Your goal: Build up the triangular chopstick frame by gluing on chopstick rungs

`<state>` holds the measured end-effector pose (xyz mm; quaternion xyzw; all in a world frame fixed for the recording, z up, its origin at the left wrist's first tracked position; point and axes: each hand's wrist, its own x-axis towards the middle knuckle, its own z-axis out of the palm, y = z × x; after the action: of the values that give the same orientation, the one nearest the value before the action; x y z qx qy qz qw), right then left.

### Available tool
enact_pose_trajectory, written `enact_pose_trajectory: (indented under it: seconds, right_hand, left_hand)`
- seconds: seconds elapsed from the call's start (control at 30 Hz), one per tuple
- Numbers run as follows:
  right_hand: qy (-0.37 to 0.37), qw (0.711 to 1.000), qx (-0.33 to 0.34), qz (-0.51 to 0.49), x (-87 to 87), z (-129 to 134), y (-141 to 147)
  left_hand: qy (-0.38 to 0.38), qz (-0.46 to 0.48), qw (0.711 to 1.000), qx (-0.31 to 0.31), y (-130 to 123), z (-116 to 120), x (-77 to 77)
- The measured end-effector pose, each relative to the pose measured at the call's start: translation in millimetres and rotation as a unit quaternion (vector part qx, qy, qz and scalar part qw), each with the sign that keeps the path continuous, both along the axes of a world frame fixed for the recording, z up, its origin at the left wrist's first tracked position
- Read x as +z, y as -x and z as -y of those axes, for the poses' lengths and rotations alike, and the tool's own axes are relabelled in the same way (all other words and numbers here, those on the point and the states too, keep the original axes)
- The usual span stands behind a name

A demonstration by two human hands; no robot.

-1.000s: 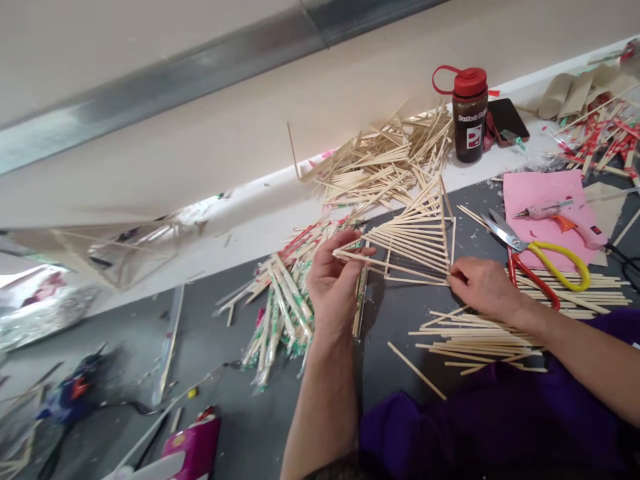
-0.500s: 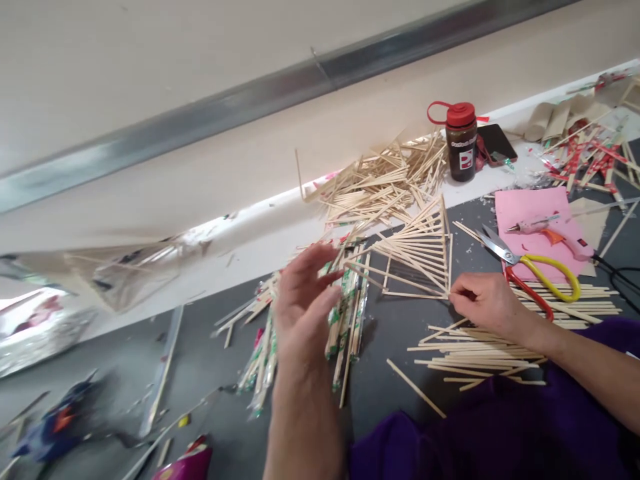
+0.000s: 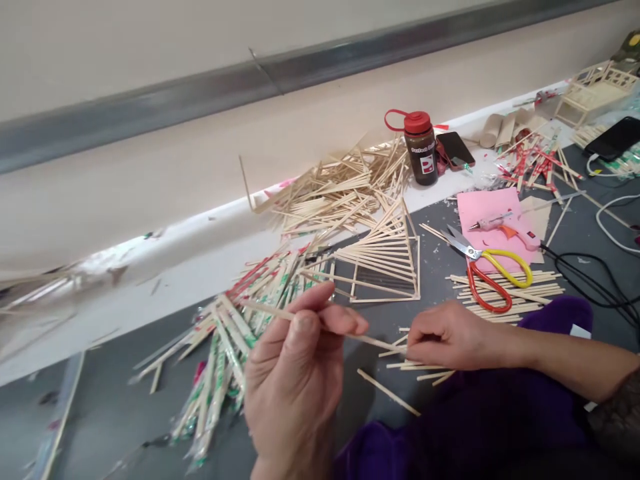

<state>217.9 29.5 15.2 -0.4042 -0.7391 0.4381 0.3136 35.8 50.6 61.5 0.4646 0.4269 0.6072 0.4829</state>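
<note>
My left hand is closed around a thin wooden chopstick, pinching it between thumb and fingers above the table. The far end of this chopstick meets the closed fingertips of my right hand, which grip it. Behind my hands stands a frame of joined chopsticks, with a fan of sticks across one side. Loose chopsticks lie in rows under and beyond my right hand. Wrapped chopsticks are heaped to the left, partly hidden by my left hand.
Scissors with red and yellow handles lie beside a glue gun on pink paper. A red-lidded bottle and a phone stand near the wall. A big pile of loose sticks is behind the frame. Black cable runs right.
My right hand has left the frame's corner and come nearer, now gripping a chopstick. My left hand, empty and spread before, has closed on that chopstick. The view has turned right.
</note>
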Motion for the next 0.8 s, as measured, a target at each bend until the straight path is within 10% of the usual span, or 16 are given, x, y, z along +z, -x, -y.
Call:
enact_pose_trajectory:
  seconds: [0.1, 0.27, 0.37, 0.53, 0.8]
  right_hand:
    - [-0.043, 0.987, -0.077, 0.133, 1.7, -3.2, -38.3]
    - [-0.038, 0.801, -0.229, 0.551, -13.8, -3.9, -99.9]
    - [-0.008, 0.761, -0.215, 0.612, -21.7, -4.5, -113.7]
    - [0.03, 0.781, -0.215, 0.585, -21.0, -9.6, -122.4]
    - [0.026, 0.906, -0.285, 0.311, -28.6, -0.3, -140.2]
  left_hand:
    - [0.054, 0.021, 0.995, -0.077, 1.8, -2.7, -4.8]
    - [0.189, 0.002, 0.962, -0.198, -14.1, -4.0, -22.5]
    - [0.219, 0.012, 0.952, -0.213, -26.8, -5.5, -33.4]
    - [0.22, 0.035, 0.957, -0.185, -30.2, -6.9, -40.3]
    - [0.2, 0.082, 0.965, -0.151, -24.4, -10.0, -39.9]
